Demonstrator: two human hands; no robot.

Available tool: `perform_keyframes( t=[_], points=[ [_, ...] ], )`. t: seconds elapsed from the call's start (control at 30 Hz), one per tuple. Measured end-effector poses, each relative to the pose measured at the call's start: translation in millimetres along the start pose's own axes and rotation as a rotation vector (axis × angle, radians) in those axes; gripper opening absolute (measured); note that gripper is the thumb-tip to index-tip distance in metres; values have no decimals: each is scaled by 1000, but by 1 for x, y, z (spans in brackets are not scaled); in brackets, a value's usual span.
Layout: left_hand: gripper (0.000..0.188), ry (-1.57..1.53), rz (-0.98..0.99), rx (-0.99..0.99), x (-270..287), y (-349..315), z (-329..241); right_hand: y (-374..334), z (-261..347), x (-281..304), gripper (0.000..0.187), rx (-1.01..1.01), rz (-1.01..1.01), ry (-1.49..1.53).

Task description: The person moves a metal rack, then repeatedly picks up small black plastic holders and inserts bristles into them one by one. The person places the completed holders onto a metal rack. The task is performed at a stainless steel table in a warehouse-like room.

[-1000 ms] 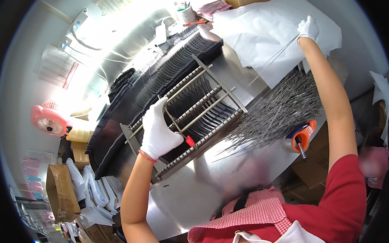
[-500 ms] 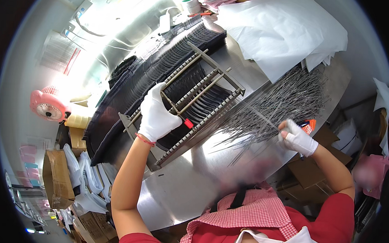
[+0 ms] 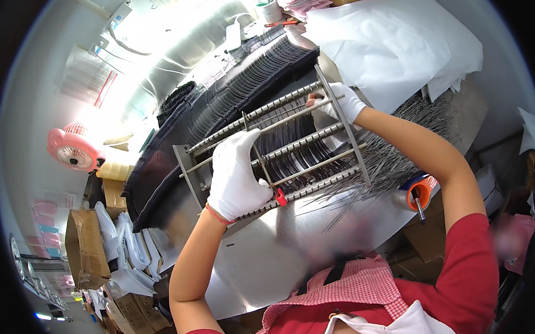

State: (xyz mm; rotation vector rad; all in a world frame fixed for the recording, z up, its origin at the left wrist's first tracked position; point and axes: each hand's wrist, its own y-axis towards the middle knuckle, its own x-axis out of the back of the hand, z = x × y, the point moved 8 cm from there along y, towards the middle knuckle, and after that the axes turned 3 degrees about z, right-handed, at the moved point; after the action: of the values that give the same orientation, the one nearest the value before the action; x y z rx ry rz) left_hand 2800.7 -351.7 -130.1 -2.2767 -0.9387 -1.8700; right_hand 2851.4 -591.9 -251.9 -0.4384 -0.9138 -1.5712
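A metal rack (image 3: 307, 138) with slotted cross bars and end plates holds a row of dark curved strips (image 3: 291, 150). My left hand (image 3: 236, 175), in a white glove, grips it near the middle, its thumb close to a red clip (image 3: 280, 197). At the rack's far right end is my right hand (image 3: 343, 103), gloved with bare fingertips. Its fingers are bent together inside the end plate; the bars partly hide what they hold. Loose thin metal wires (image 3: 391, 156) lie in a heap below and right of that hand.
Behind the rack runs a long row of black ribbed pieces (image 3: 222, 106). White sheets (image 3: 389, 47) cover the far right of the metal table (image 3: 240, 272). An orange-rimmed holder (image 3: 420, 193) sits at the right edge. On the left are a pink fan (image 3: 73, 148) and cardboard boxes (image 3: 88, 249).
My right hand has gone from beside the wire heap to the rack's far right end; a thin pale streak ran from its fingers before. The rack, still in my left hand, has turned clockwise.
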Motion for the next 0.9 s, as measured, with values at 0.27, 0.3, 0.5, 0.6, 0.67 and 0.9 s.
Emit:
perform_keyframes(
  t=[0.27,0.3,0.5,0.6,0.67,0.9],
  points=[
    [81,22,1,19,0,20,24,6,-17,-6,20,-274,423,242],
    [81,-4,5,60,-2,19,32,-6,-8,0,18,-357,543,233],
    [88,-54,88,164,-17,27,63,-75,3,6,16,-355,683,304],
    [87,-63,115,158,-18,42,61,-75,3,17,15,-286,576,111],
    [85,-100,114,163,-11,51,58,-75,2,23,14,-243,504,8],
    [87,-351,-58,249,57,44,32,-82,-7,77,12,-155,404,447]
  ],
)
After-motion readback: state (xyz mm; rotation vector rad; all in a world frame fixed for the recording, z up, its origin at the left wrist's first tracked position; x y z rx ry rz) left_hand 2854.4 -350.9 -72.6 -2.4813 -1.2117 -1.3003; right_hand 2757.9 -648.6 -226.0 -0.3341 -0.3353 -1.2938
